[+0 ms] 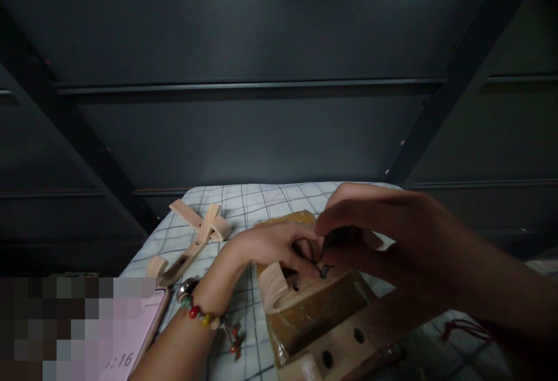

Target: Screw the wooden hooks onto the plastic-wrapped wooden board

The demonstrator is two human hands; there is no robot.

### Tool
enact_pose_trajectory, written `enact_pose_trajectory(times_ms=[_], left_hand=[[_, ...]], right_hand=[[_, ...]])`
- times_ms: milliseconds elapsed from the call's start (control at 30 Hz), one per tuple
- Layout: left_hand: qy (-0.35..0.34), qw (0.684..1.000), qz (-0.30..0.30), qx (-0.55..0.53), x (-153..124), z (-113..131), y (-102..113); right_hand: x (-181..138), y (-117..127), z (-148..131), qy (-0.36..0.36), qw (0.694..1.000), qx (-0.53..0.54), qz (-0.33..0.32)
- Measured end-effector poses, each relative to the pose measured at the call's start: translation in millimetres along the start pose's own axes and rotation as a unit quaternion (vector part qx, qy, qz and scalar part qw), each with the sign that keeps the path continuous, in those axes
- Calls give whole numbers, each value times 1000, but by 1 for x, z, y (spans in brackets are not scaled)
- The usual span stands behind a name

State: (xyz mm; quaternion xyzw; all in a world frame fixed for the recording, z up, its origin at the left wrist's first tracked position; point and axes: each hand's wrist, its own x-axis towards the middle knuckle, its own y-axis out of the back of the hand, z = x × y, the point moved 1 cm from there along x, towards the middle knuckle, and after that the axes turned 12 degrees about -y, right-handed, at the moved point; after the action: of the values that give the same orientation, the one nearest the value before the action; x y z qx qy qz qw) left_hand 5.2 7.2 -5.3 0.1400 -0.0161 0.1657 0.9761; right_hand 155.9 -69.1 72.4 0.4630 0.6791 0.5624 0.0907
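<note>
1. The left hand (279, 247) reaches in from the near left edge of the bed (244, 200), which is covered by a checked sheet. Its fingertips are pinched shut on a small dark metal piece (325, 269).
2. That piece sits just at the tips of the left fingers, on the top face of a wooden block (305, 302). It is thin and bent, too small and dim to name more closely.
3. The right hand (379, 224) comes in from the right and arches over the same spot with its fingers curled. It is directly above the piece, but whether it grips anything cannot be told.
4. The block is pale brown with a rounded left end and a round hole beside the piece. Its long axis runs from the near left toward the far right.
5. A wooden cross (198, 235) lies toward the far left corner, well apart from the hands, and a phone (135, 334) lies at the near left edge.
</note>
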Motion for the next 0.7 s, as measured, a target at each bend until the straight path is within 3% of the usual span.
enact_pose_trajectory(times_ms=[100, 367, 700], left_hand=[[2, 1000, -3, -2, 0, 0, 0], [-4, 1000, -9, 5, 1, 0, 2], [-11, 1000, -3, 28, 1, 1, 3]], right_hand=[[-2, 3, 0, 3, 1000, 13, -25], [-2, -1, 1, -61, 997, 5, 51], [0, -3, -1, -49, 990, -67, 113]])
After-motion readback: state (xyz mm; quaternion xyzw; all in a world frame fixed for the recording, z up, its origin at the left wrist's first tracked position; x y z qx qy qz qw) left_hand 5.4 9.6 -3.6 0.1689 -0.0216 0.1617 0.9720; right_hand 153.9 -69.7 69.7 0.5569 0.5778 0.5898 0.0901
